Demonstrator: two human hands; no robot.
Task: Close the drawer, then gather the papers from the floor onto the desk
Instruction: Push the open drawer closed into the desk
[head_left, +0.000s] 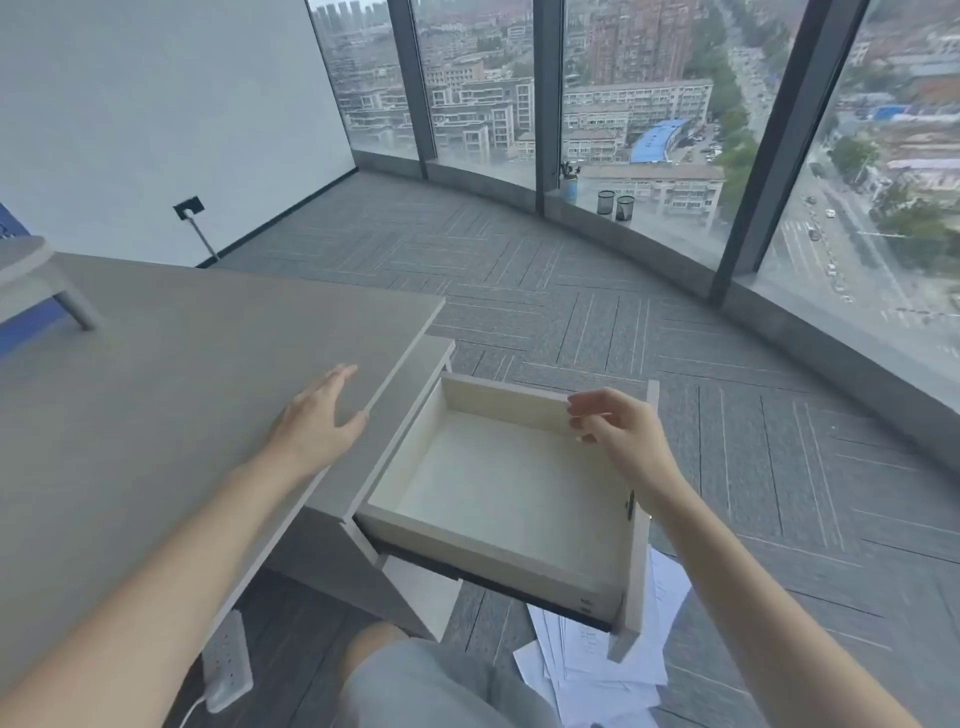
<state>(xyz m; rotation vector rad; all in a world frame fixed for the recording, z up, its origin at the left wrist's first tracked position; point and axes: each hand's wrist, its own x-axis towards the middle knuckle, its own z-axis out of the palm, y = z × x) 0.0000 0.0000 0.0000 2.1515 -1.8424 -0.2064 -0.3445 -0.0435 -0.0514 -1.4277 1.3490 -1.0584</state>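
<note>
A white drawer (498, 499) stands pulled far out from the side of the grey desk (156, 395), and its inside is bare. My left hand (317, 421) lies flat on the desk top near its right edge, fingers spread. My right hand (618, 431) hovers over the drawer's far right part, fingers loosely curled and apart, holding nothing; whether it touches the drawer front I cannot tell. Several white papers (597, 670) lie scattered on the carpet below the drawer, partly hidden by the drawer front.
A white power strip (227, 665) lies on the floor under the desk. A grey stand (31, 275) sits at the desk's far left. Two mesh cups (615, 205) and a small plant stand on the curved window sill. My knee (415, 680) is at the bottom.
</note>
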